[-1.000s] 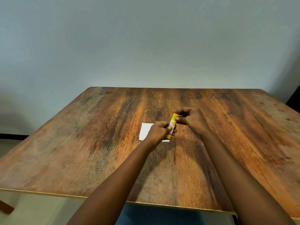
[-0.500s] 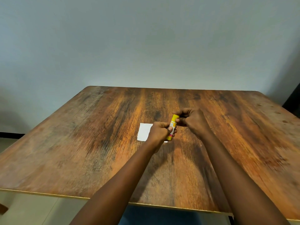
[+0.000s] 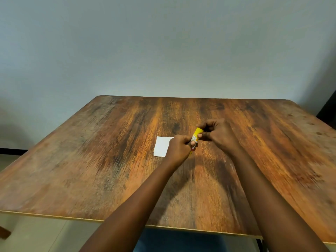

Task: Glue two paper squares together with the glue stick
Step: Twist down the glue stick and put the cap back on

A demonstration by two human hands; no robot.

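Observation:
A yellow glue stick [image 3: 196, 134] is held tilted just above the table's middle. My left hand [image 3: 179, 149] grips its lower body. My right hand [image 3: 216, 134] pinches its upper end with thumb and fingers. A white paper square [image 3: 162, 146] lies flat on the wood just left of my left hand, which covers its right edge. Whether a second square lies with it I cannot tell.
The brown wooden table [image 3: 91, 160] fills the view, its near edge at the bottom and a plain grey wall behind its far edge. A dark object [image 3: 329, 108] stands past the table's right corner.
Both hands stay on the glue stick at the same spot by the paper. The right hand's fingers have shifted slightly on the stick's top end.

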